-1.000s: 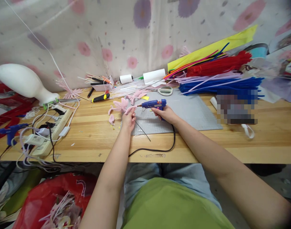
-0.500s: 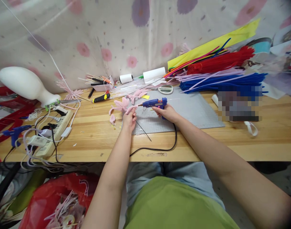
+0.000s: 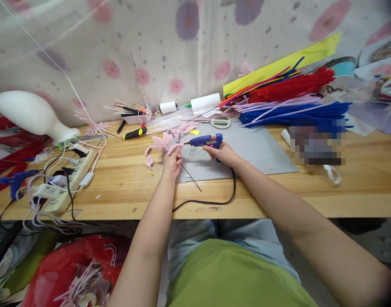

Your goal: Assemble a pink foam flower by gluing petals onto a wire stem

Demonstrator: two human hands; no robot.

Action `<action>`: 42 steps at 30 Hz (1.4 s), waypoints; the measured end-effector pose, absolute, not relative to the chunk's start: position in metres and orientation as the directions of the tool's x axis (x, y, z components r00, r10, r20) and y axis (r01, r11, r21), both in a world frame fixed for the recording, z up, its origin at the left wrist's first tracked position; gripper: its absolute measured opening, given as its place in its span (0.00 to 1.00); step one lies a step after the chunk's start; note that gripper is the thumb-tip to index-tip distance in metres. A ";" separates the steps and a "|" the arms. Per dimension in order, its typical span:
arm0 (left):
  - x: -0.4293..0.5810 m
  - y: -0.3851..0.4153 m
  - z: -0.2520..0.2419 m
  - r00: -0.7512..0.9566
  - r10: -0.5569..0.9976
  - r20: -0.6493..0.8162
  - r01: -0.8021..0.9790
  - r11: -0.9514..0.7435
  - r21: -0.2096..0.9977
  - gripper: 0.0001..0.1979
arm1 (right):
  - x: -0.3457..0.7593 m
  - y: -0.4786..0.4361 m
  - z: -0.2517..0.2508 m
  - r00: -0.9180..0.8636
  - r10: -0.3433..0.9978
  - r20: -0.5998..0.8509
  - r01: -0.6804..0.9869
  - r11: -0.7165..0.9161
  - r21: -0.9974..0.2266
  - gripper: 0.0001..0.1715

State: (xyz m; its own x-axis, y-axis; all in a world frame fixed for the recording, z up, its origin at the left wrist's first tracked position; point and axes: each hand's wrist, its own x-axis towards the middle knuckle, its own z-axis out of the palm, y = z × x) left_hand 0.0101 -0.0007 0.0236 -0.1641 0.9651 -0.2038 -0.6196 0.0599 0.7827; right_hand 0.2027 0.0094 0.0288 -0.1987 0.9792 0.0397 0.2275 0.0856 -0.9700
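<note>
My right hand (image 3: pixel 221 153) is wrapped round a blue hot glue gun (image 3: pixel 203 141), its nozzle pointing left. The nozzle tip meets, or nearly meets, a pink fuzzy petal (image 3: pixel 175 148) pinched in my left hand (image 3: pixel 173 164). A thin dark stem (image 3: pixel 191 177) sticks out below my left fingers; whether it joins the petal is hidden. Beyond my left hand is a pink fuzzy flower (image 3: pixel 163 142). One loose pink petal (image 3: pixel 150 161) lies on the wood, and more pink pieces (image 3: pixel 182 129) rest behind the glue gun.
A grey cutting mat (image 3: pixel 256 153) lies on the wooden table (image 3: pixel 118 183). Scissors (image 3: pixel 221 123), a yellow-black utility knife (image 3: pixel 134 133) and blue pipe cleaners (image 3: pixel 294 114) are at the back. On the left are a power strip (image 3: pixel 75 179) and a second glue gun (image 3: pixel 18 181). The black cord (image 3: pixel 208 201) loops near the front edge.
The view has shifted slightly. The glue gun's nozzle stays at the pink petal, and both hands keep their hold with almost no movement.
</note>
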 end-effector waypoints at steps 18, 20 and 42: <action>0.010 -0.003 0.026 -0.163 0.964 -0.209 -0.631 0.061 0.773 0.08 | 0.208 0.011 0.032 -0.077 0.997 0.004 0.269 0.024 -0.963 0.21; 0.009 -0.003 0.025 -0.166 0.964 -0.208 -0.632 0.058 0.773 0.08 | 0.208 0.010 0.031 -0.079 0.997 0.009 0.259 0.029 -0.965 0.21; 0.010 -0.001 0.021 -0.169 0.967 -0.191 -0.608 0.050 0.792 0.08 | 0.202 0.007 0.029 -0.191 0.980 0.055 0.205 0.095 -0.974 0.26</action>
State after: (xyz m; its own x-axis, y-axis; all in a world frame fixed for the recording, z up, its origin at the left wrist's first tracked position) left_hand 0.0098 -0.0008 0.0211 -0.1695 0.9669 -0.1909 -0.6081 0.0499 0.7923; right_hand 0.2019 0.0073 0.0286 -0.1910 0.9801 0.0549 0.2054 0.0946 -0.9741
